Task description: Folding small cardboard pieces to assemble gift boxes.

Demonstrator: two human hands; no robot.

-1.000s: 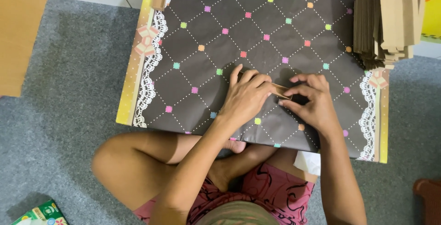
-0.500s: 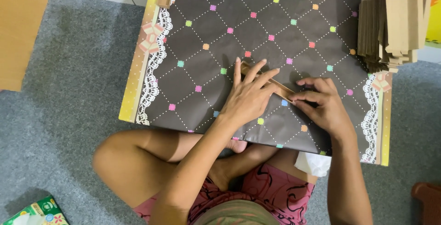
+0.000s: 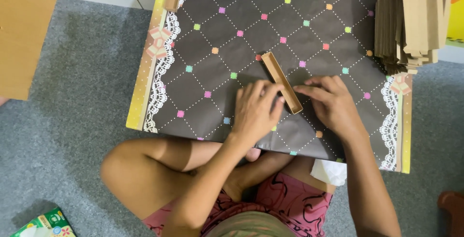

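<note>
- Cardboard strip (image 3: 282, 82): long, narrow, folded into a shallow trough, lying diagonally on the table (image 3: 208, 72), near its middle.
- My left hand (image 3: 256, 111): flat on the table just left of the strip's near end, fingers spread, fingertips (image 3: 279, 92) touching its side. Grip open, nothing clasped.
- My right hand (image 3: 333, 104): on the right side of the same end, fingers stretched out towards the strip, tips at its edge. Grip open too, pressing, not clasping.
- Table cover: dark, dotted diamond grid, coloured squares, lace trim on left and right edges.
- Stack of cardboard pieces (image 3: 411, 22): far right corner, well apart from the strip.
- Tissue pack (image 3: 43, 223): on the grey carpet (image 3: 72, 135), near left.
</note>
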